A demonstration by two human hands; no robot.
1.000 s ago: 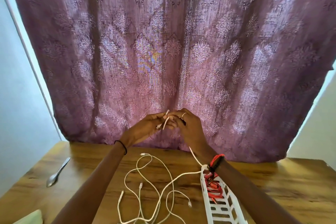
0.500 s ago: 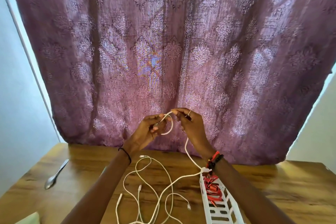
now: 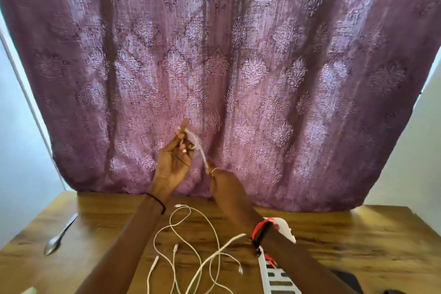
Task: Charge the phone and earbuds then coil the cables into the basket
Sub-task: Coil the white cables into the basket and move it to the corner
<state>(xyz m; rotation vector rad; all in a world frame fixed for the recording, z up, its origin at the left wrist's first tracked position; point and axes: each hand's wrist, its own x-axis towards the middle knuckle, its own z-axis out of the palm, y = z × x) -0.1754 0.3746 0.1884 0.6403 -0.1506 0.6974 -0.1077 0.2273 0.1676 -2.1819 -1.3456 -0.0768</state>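
I hold one white cable (image 3: 200,149) up in front of the purple curtain (image 3: 238,55). My left hand (image 3: 174,164) has its palm toward me, fingers curled round the cable's upper end. My right hand (image 3: 225,187) pinches the same cable just below. Under my forearms, loose white cables (image 3: 191,243) sprawl on the table (image 3: 346,234), beside the white basket (image 3: 265,274) under my right wrist. A spoon (image 3: 58,237) lies far left.
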